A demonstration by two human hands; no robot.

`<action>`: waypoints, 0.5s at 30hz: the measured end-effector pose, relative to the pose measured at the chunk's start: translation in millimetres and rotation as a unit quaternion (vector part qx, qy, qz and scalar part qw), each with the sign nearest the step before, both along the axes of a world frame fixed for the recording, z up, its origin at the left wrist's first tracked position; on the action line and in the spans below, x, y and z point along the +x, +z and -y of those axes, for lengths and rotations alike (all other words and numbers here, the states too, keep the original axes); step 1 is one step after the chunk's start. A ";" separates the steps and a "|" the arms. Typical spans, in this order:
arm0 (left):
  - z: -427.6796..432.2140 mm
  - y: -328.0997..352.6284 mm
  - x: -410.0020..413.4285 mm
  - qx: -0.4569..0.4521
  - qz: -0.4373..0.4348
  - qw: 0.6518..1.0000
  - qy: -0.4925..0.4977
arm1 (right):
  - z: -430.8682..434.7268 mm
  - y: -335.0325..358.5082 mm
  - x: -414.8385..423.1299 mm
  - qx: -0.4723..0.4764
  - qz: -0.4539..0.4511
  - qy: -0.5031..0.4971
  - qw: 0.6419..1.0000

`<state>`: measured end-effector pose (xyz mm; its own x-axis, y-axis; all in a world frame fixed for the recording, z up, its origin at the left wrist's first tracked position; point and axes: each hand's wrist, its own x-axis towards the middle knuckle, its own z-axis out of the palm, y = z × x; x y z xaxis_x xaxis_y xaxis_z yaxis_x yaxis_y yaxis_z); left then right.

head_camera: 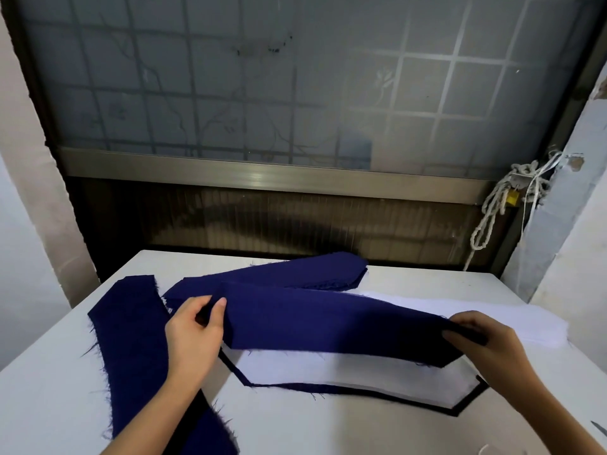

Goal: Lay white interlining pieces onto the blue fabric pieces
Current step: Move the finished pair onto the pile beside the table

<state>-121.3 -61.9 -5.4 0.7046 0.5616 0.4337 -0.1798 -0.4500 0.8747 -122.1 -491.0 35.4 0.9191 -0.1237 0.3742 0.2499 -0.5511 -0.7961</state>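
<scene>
Left hand [193, 336], right hand [486, 344] hold blue strip [328, 320] (interlining [345, 369] half hidden)

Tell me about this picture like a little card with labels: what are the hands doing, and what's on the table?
Left hand: pinches the left end of the long navy-blue fabric strip
Right hand: grips the strip's right end
Under the strip: white interlining piece lying on a navy fabric piece, whose edge shows around it
Left side: curved navy fabric piece with frayed edges
Right side: pile of white interlining sheets
Surface: white table
</scene>
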 end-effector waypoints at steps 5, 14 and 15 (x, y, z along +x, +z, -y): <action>0.5 -12.2 -0.9 -0.025 -0.060 0.996 -0.056 | 15.7 -10.4 -1.6 0.188 -0.095 0.043 0.977; -4.0 -25.7 -1.7 -0.027 -0.110 0.984 -0.140 | 16.9 -40.0 -2.5 0.338 -0.075 -0.049 0.937; -4.0 -26.0 -1.8 -0.024 -0.113 0.983 -0.142 | 17.8 -40.5 -3.4 0.346 -0.066 -0.060 0.934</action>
<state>-123.0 -57.9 -31.5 0.9111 0.3448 0.2260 -0.0909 -0.3667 0.9259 -125.5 -508.8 -5.2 0.9159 -0.3981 0.0510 0.0938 0.0890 -0.9916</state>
